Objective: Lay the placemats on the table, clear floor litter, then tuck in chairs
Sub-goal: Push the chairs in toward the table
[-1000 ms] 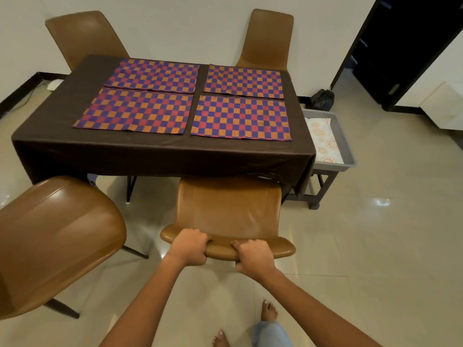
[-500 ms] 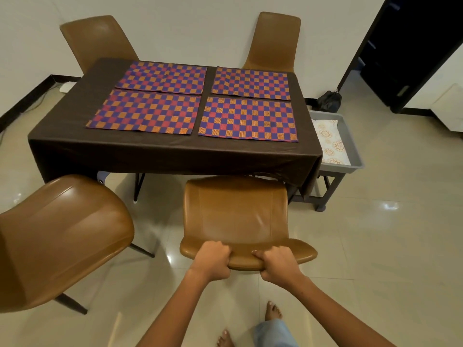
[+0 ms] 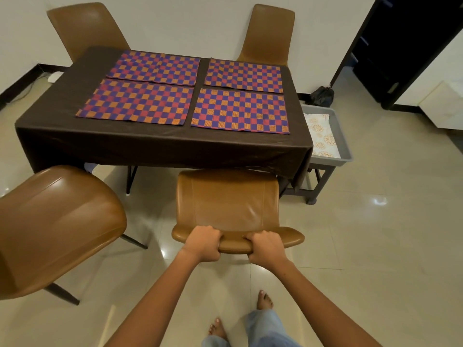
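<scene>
Several purple, red and orange checked placemats (image 3: 239, 111) lie flat on the table (image 3: 160, 149), which wears a dark brown cloth. A brown leather chair (image 3: 230, 204) stands at the table's near right side, its seat hidden under the cloth. My left hand (image 3: 204, 242) and my right hand (image 3: 266, 249) both grip the top edge of its backrest. A second brown chair (image 3: 55, 221) stands to the left, pulled away from the table and turned at an angle.
Two more brown chairs (image 3: 269, 33) stand against the white wall behind the table. A grey tray (image 3: 343, 136) with a patterned cloth sits on a low stand at the table's right. A dark doorway (image 3: 390, 46) is at the far right. My bare feet (image 3: 264, 300) are on the tiled floor.
The chair stays under my grip, its backrest now sitting slightly closer to the table's edge. My view has shifted a little; the hands keep the same hold.
</scene>
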